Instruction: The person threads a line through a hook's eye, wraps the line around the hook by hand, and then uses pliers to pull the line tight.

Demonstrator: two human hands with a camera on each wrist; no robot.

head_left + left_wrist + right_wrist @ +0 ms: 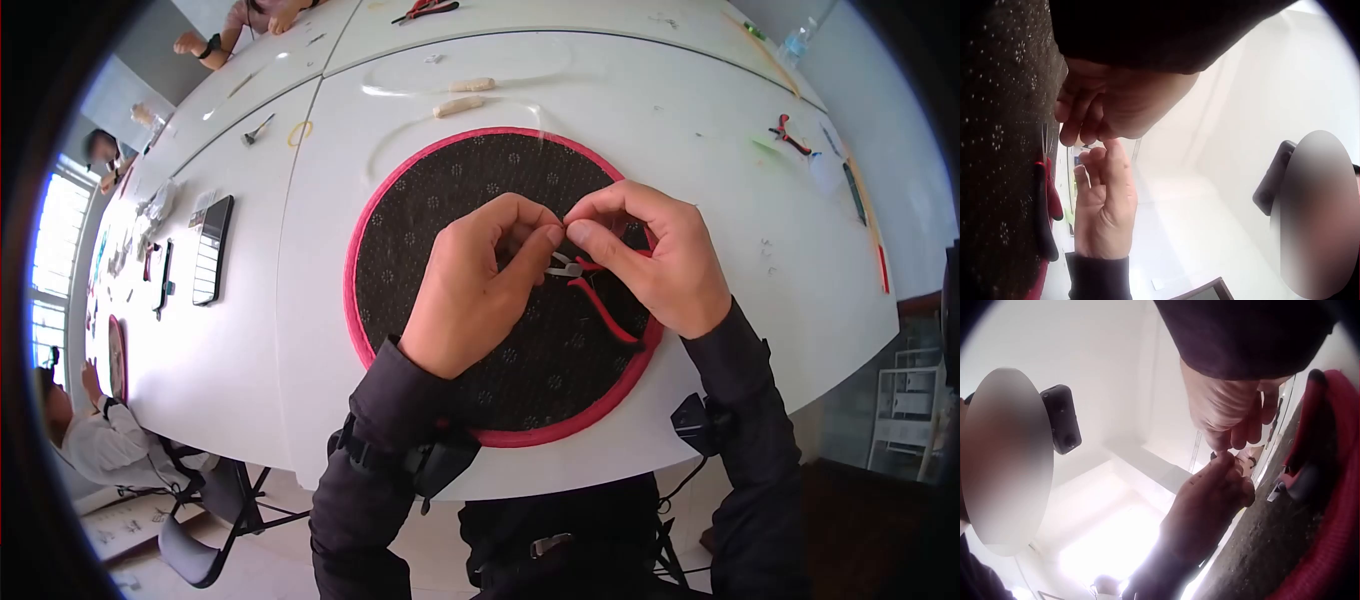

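Over the round dark mat with a red rim (480, 385), the left hand (475, 285) and right hand (660, 260) meet at their fingertips. Each pinches with thumb and index finger at a tiny item, too small and covered to identify. Red-handled pliers (605, 312) lie on the mat just beneath the hands, jaws towards the left hand. The left wrist view shows the left hand (1132, 100) above the pliers' level, beside the right hand (1107, 209). In the right wrist view, the right hand (1229, 409) touches the left hand's fingertips (1222, 462).
Two pale handles (472, 85) with clear loops lie beyond the mat. A phone (213, 250) is on the left; more pliers lie at the far edge (428, 10) and right (790, 135). Other people sit around the white table (250, 390).
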